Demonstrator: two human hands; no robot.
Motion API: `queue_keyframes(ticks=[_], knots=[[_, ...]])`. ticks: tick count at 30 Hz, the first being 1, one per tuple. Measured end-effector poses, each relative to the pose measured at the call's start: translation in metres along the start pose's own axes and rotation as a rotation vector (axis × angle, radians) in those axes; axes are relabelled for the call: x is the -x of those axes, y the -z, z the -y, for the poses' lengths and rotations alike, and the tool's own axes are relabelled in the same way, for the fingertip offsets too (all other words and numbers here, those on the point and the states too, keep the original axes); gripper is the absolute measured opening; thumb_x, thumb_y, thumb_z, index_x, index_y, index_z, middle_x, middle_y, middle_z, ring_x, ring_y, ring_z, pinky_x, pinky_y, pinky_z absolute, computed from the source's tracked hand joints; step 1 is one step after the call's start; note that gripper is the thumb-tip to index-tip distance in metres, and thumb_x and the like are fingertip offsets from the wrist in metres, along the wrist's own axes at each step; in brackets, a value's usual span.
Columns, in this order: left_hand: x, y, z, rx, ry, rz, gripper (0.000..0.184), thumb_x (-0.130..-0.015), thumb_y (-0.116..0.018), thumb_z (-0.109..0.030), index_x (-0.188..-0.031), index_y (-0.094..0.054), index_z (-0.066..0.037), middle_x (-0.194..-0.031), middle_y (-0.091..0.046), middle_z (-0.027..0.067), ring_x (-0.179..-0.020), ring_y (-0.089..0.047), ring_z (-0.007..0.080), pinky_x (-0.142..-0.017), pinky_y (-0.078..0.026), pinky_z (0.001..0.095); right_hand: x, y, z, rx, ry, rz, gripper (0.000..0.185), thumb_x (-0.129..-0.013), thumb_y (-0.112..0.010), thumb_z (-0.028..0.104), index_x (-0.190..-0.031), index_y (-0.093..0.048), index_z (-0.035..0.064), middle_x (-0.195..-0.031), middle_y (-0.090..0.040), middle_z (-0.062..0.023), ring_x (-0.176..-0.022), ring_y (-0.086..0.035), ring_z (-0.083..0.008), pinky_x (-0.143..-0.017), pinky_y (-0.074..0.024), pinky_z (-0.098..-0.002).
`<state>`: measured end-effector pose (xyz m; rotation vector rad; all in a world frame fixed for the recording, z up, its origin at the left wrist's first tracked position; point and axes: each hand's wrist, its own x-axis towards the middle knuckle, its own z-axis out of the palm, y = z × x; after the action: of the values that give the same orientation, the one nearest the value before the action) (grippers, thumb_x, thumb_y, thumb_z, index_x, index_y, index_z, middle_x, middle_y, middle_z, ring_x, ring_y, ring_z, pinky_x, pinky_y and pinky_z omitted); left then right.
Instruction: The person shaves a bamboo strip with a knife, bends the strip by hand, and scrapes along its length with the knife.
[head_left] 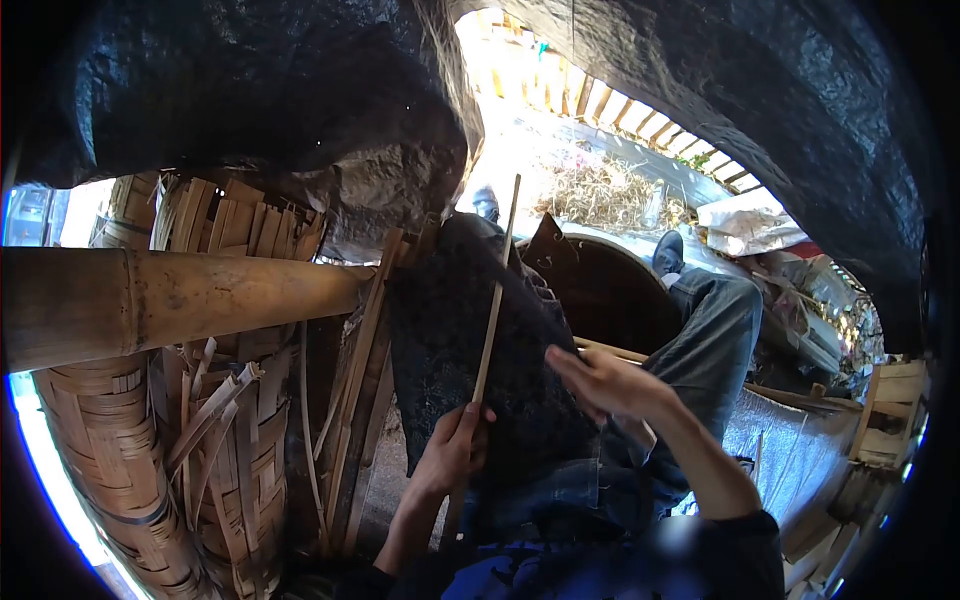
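My left hand (457, 448) is closed round a long, thin bamboo strip (494, 310). The strip rises steeply from my fist over a dark cloth (455, 340) spread on my lap, and its lower end shows below the hand. To the right, my right hand (600, 385) hovers beside the cloth, apart from the strip, its fingers bent and slightly blurred. A small shiny edge (646, 434) shows beneath that wrist; what the fingers hold is hidden. Behind the right hand lies a pale strip (612, 350), in front of a large dark round container (610, 290).
A thick bamboo pole (180, 295) juts in from the left, above woven bamboo baskets (120, 450) with upright split strips (215, 430). Black sheeting (250, 90) hangs overhead. Dry shavings (605, 190) lie ahead. At right are silvery sheeting (790, 440) and a wooden crate (890, 410).
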<state>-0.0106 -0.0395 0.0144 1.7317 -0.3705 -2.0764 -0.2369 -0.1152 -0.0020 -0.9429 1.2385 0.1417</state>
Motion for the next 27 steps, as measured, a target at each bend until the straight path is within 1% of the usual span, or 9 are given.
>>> queue_keyframes(ticks=[4, 7, 8, 10, 14, 19, 22, 26, 27], knots=[[-0.002, 0.01, 0.003, 0.088, -0.008, 0.087, 0.031, -0.1, -0.031, -0.031, -0.097, -0.051, -0.007, -0.056, -0.03, -0.0063, -0.04, -0.028, 0.0035, -0.037, -0.024, 0.0204, 0.012, -0.033, -0.001, 0.114, 0.013, -0.018, 0.071, -0.084, -0.045, 0.066, -0.077, -0.055, -0.0042, -0.068, -0.059, -0.0174, -0.071, -0.064, -0.0246, -0.062, -0.0498, -0.0359], [-0.003, 0.028, 0.004, 0.294, 0.044, 0.27, 0.031, -0.1, -0.03, -0.031, -0.098, -0.051, -0.008, -0.055, -0.03, -0.0054, -0.037, -0.027, 0.0047, -0.035, -0.023, 0.0207, 0.018, -0.045, -0.009, 0.164, 0.192, -0.147, 0.059, -0.081, -0.066, 0.046, -0.1, -0.049, -0.0063, -0.084, -0.063, -0.0202, -0.077, -0.065, -0.0256, -0.067, -0.05, -0.0353], [-0.002, 0.029, 0.005, 0.295, 0.046, 0.269, 0.031, -0.1, -0.03, -0.031, -0.098, -0.051, -0.008, -0.055, -0.03, -0.0054, -0.037, -0.027, 0.0047, -0.035, -0.023, 0.0207, 0.019, -0.049, -0.019, 0.164, 0.191, -0.144, 0.059, -0.081, -0.066, 0.046, -0.1, -0.049, -0.0063, -0.084, -0.063, -0.0202, -0.077, -0.065, -0.0256, -0.067, -0.05, -0.0353], [-0.003, 0.03, 0.006, 0.361, 0.1, 0.28, 0.033, -0.1, -0.03, -0.032, -0.098, -0.05, -0.007, -0.055, -0.029, -0.0047, -0.035, -0.025, 0.005, -0.034, -0.021, 0.0208, 0.024, -0.055, -0.044, 0.018, 0.499, -0.306, 0.055, -0.077, -0.073, 0.036, -0.103, -0.049, -0.0061, -0.083, -0.064, -0.019, -0.077, -0.065, -0.0265, -0.067, -0.0505, -0.0352], [-0.001, 0.025, 0.001, 0.293, 0.115, 0.281, 0.037, -0.1, -0.029, -0.033, -0.098, -0.051, -0.003, -0.055, -0.033, -0.0035, -0.035, -0.03, 0.0073, -0.034, -0.027, 0.0225, 0.05, -0.065, -0.064, 0.133, 0.452, -0.375, 0.054, -0.077, -0.074, 0.027, -0.109, -0.048, -0.0071, -0.078, -0.064, -0.0197, -0.073, -0.066, -0.0279, -0.066, -0.0508, -0.0348], [0.002, 0.009, -0.008, -0.29, 0.061, 0.015, 0.048, -0.1, -0.028, -0.036, -0.085, -0.057, 0.0, -0.049, -0.036, -0.0004, -0.033, -0.036, 0.014, -0.036, -0.037, 0.0266, 0.061, -0.077, -0.071, 0.138, 0.254, -0.575, 0.045, -0.083, -0.067, 0.023, -0.11, -0.049, -0.0072, -0.067, -0.062, -0.0191, -0.06, -0.065, -0.0303, -0.059, -0.0509, -0.0359], [0.005, 0.0, -0.012, -0.443, 0.037, -0.074, 0.05, -0.099, -0.03, -0.039, -0.078, -0.056, -0.002, -0.045, -0.033, -0.0024, -0.034, -0.037, 0.0115, -0.038, -0.037, 0.0273, 0.058, -0.073, -0.076, 0.123, 0.286, -0.569, 0.047, -0.081, -0.069, 0.026, -0.108, -0.049, -0.007, -0.061, -0.06, -0.0174, -0.055, -0.064, -0.0294, -0.054, -0.0497, -0.0356], [-0.004, 0.02, -0.009, -0.083, 0.067, 0.137, 0.051, -0.098, -0.031, -0.044, -0.068, -0.05, -0.008, -0.041, -0.028, -0.0036, -0.032, -0.033, 0.0097, -0.035, -0.031, 0.0241, 0.062, -0.05, -0.065, 0.239, 0.517, -0.687, 0.045, -0.079, -0.071, 0.029, -0.099, -0.052, -0.0065, -0.058, -0.058, -0.0167, -0.052, -0.063, -0.0275, -0.05, -0.0474, -0.0344], [-0.006, 0.027, -0.008, 0.155, 0.113, 0.325, 0.05, -0.098, -0.031, -0.046, -0.065, -0.046, -0.011, -0.041, -0.027, -0.0037, -0.032, -0.031, 0.009, -0.033, -0.027, 0.0227, 0.062, -0.041, -0.065, 0.24, 0.497, -0.539, 0.043, -0.078, -0.072, 0.029, -0.094, -0.053, -0.0056, -0.058, -0.059, -0.0162, -0.052, -0.062, -0.0268, -0.05, -0.0468, -0.0347]])
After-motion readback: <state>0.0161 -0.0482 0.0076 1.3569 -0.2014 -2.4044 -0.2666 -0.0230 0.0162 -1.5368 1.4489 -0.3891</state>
